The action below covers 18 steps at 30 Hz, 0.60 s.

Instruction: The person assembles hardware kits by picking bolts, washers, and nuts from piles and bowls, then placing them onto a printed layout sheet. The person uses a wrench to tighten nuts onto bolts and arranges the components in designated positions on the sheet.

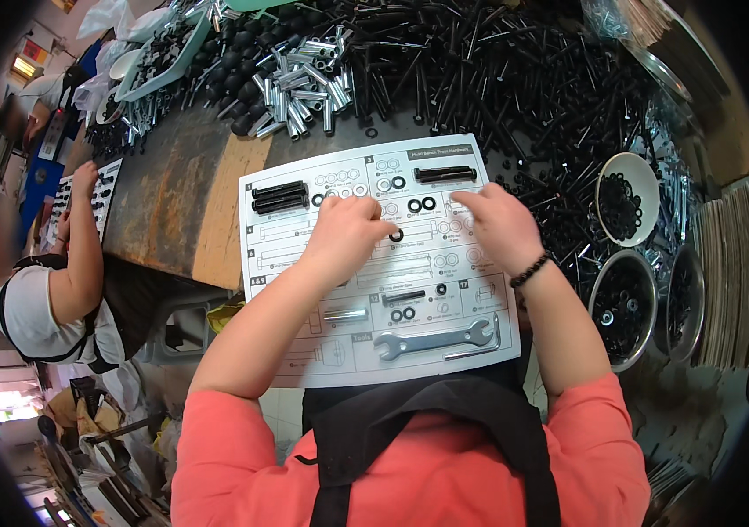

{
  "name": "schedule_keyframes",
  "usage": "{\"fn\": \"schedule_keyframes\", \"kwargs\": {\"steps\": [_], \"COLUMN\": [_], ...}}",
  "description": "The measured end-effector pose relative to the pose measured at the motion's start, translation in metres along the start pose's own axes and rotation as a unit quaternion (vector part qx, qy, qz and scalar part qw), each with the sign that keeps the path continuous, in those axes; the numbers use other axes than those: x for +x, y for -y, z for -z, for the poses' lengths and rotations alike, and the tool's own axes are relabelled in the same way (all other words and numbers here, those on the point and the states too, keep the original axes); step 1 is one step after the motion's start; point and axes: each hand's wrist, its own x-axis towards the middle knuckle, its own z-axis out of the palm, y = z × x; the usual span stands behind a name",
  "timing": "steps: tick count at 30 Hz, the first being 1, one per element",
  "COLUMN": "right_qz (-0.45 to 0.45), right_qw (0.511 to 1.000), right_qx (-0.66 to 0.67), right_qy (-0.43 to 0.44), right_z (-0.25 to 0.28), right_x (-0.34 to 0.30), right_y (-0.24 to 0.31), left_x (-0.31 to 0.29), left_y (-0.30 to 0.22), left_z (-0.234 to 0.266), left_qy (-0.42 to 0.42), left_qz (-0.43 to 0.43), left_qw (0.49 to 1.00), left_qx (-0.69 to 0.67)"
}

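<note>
A printed white hardware sheet [357, 189] lies before me at the table's near edge. My left hand [343, 235] is over its middle, fingers curled and thumb beside a black washer [396, 235]; whatever the fingers hold is hidden. Over the sheet's right side is my right hand [499, 227], its index finger stretched left and nothing visible in it. Black bolts [279, 197] lie at the upper left of the sheet, more bolts [445, 174] at the upper right. Two black washers [422, 205] rest between the hands. Lower down are a flat wrench [434, 340], a hex key [473, 353] and a silver sleeve [344, 315].
Piles of black bolts [480, 66] and silver sleeves [304, 88] cover the far table. To the right stand a white bowl of black rings [604, 189], metal bowls of small hardware [598, 329] and stacked cardboard [730, 272]. Another person [49, 307] works at the left.
</note>
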Motion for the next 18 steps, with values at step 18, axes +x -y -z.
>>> {"fn": "schedule_keyframes", "kwargs": {"steps": [18], "right_qz": [-0.212], "right_qw": [0.966], "right_qx": [-0.147], "right_qy": [0.005], "right_z": [0.112], "right_x": [-0.191], "right_y": [-0.103], "left_x": [0.062], "left_y": [-0.066], "left_z": [-0.028], "left_qy": [0.061], "left_qz": [-0.023], "left_qw": [0.998], "left_qx": [0.017]}}
